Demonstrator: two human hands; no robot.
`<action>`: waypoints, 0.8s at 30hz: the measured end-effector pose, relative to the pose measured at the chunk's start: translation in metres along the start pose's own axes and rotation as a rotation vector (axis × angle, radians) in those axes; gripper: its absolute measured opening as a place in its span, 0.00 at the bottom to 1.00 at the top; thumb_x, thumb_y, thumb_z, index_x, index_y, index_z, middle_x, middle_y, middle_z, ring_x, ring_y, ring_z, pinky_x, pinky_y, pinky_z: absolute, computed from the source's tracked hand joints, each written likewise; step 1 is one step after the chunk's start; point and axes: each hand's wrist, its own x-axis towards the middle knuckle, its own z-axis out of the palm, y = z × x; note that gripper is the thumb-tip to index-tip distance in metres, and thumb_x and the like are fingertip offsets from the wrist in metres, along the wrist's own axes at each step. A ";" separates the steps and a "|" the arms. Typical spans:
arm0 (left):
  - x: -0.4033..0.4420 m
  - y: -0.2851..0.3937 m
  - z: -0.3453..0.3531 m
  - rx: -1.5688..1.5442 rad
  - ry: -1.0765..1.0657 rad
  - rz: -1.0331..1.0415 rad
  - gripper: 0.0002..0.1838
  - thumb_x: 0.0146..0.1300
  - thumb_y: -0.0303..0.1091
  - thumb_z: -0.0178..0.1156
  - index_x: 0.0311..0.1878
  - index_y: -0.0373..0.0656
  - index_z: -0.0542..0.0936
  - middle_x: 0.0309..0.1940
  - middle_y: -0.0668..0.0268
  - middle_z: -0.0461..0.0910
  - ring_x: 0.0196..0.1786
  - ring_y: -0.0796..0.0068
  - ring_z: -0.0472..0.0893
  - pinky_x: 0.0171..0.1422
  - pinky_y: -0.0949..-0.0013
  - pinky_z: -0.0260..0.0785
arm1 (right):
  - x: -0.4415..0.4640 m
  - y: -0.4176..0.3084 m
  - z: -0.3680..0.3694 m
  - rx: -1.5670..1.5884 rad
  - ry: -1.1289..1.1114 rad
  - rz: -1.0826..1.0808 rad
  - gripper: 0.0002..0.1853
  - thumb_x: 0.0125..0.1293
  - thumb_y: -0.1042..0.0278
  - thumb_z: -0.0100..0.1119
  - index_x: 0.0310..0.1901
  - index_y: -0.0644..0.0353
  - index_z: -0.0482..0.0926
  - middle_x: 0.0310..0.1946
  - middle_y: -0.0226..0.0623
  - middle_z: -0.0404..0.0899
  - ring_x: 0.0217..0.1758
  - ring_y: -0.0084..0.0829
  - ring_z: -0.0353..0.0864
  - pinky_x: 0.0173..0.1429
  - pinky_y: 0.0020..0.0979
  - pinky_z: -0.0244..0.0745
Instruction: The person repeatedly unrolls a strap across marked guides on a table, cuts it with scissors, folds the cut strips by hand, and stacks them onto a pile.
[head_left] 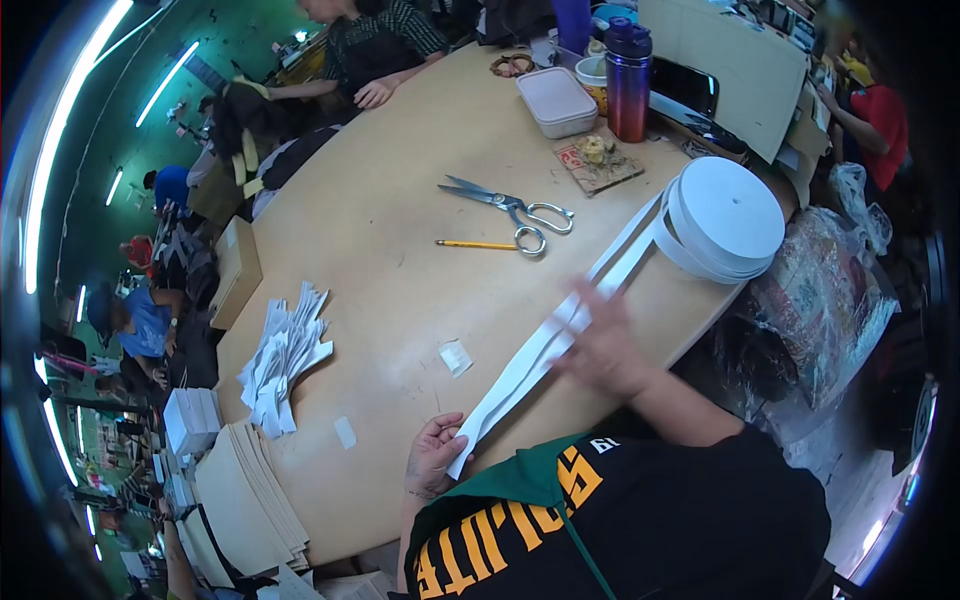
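White strips [520,375] run from a large white roll [728,220] at the table's right side down to the front edge. My left hand [437,452] pinches their free end, thumb on top. Over the middle of the strips is my right hand [605,342], blurred by motion, so its fingers are hard to make out. Scissors [510,208] lie partly open beyond the strips, with a yellow pencil [475,244] beside their handle. A heap of cut white strips [285,360] rests on the left part of the table.
A purple-red bottle [628,85], a lidded container [558,100] and a small board [600,165] stand or lie at the back. Stacked pale sheets [245,500] are at the left edge. Plastic bags [820,300] are at the right. A person [380,50] is across the table.
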 end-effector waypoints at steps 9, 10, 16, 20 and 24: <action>0.003 -0.003 -0.001 -0.014 -0.014 0.058 0.21 0.55 0.18 0.58 0.53 0.34 0.69 0.35 0.58 0.78 0.32 0.75 0.79 0.33 0.74 0.78 | -0.057 0.180 -0.092 -0.043 0.872 1.032 0.44 0.51 0.46 0.68 0.63 0.63 0.60 0.63 0.57 0.57 0.68 0.52 0.54 0.69 0.45 0.53; 0.002 -0.005 -0.004 -0.002 -0.024 0.082 0.21 0.55 0.19 0.59 0.53 0.34 0.69 0.35 0.58 0.78 0.33 0.75 0.79 0.32 0.75 0.77 | -0.056 0.186 -0.091 0.156 0.916 1.097 0.44 0.51 0.47 0.68 0.64 0.64 0.59 0.63 0.57 0.58 0.68 0.51 0.55 0.69 0.44 0.53; -0.009 -0.011 -0.015 0.009 -0.046 0.167 0.20 0.55 0.19 0.59 0.52 0.35 0.69 0.35 0.59 0.78 0.32 0.76 0.78 0.31 0.75 0.76 | -0.055 0.200 -0.086 0.243 0.986 0.962 0.41 0.51 0.59 0.68 0.64 0.66 0.60 0.60 0.52 0.63 0.64 0.43 0.63 0.66 0.38 0.58; -0.028 -0.015 -0.036 -0.029 -0.014 0.130 0.18 0.54 0.18 0.58 0.50 0.35 0.70 0.35 0.60 0.79 0.29 0.77 0.78 0.30 0.76 0.76 | -0.074 0.219 -0.113 0.473 0.810 0.834 0.38 0.50 0.66 0.67 0.63 0.64 0.63 0.60 0.46 0.65 0.62 0.36 0.65 0.65 0.31 0.59; -0.052 -0.014 -0.059 0.040 0.043 0.196 0.17 0.52 0.18 0.60 0.47 0.35 0.71 0.33 0.59 0.79 0.28 0.76 0.78 0.27 0.76 0.76 | -0.075 0.245 -0.139 0.771 0.596 0.746 0.38 0.48 0.68 0.67 0.64 0.59 0.65 0.61 0.42 0.65 0.62 0.33 0.66 0.65 0.30 0.59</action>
